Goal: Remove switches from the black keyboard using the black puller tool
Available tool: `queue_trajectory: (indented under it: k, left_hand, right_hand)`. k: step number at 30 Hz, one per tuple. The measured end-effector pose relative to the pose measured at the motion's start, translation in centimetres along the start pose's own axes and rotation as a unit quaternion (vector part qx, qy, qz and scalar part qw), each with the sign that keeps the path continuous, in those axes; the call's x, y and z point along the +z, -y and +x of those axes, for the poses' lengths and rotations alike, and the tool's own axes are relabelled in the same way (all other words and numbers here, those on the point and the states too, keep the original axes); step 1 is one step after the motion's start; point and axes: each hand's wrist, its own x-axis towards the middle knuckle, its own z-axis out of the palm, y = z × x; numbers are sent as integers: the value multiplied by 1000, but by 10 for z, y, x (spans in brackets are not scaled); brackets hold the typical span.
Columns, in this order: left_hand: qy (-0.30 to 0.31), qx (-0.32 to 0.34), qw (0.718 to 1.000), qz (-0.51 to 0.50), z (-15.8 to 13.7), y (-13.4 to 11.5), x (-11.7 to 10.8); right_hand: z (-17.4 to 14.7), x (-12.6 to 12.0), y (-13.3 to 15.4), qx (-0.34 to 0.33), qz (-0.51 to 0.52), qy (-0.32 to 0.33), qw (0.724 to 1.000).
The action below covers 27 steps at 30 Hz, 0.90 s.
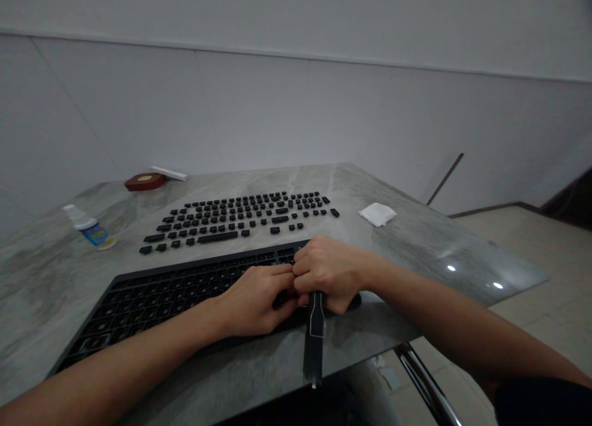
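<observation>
A black keyboard (pixel 152 303) with its keycaps off lies at a slant on the table before me, its bare key sockets showing. My right hand (pixel 324 272) is closed over its right end, gripping a long flat black tool (pixel 316 327) with a pale outline; the tool's wide end points toward me. Against its fingertips, my left hand (pixel 261 296) rests over the keyboard with fingers curled inward. Whatever lies between the meeting fingertips is hidden. Beyond the keyboard, the loose black keycaps (pixel 217 236) are spread in rows, in keyboard order.
On the marble-patterned table (pixel 416 253), a white tissue (pixel 377 214) lies to the right. A spray bottle (pixel 95 230) lies tilted at left. Farther back are a reddish-brown box (pixel 145 181) and a white strip (pixel 169 172). A wall runs behind the table.
</observation>
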Motion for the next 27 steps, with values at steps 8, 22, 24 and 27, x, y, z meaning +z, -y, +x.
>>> queue_trajectory:
  k: [8, 22, 24, 27]
  left_hand:
    - [21, 13, 999, -28, -2, 5, 2]
    - [25, 9, 999, -23, 2, 2, 0]
    - [29, 20, 999, -12, 2, 3, 0]
    - [36, 38, 999, -4, 1, 4, 0]
  right_hand:
    - [5, -2, 12, -50, -78, 43, 995]
    - [2, 2, 17, 11, -59, 41, 997]
    - [-2, 5, 16, -3, -69, 21, 997]
    - [-4, 10, 18, -21, -100, 2, 995]
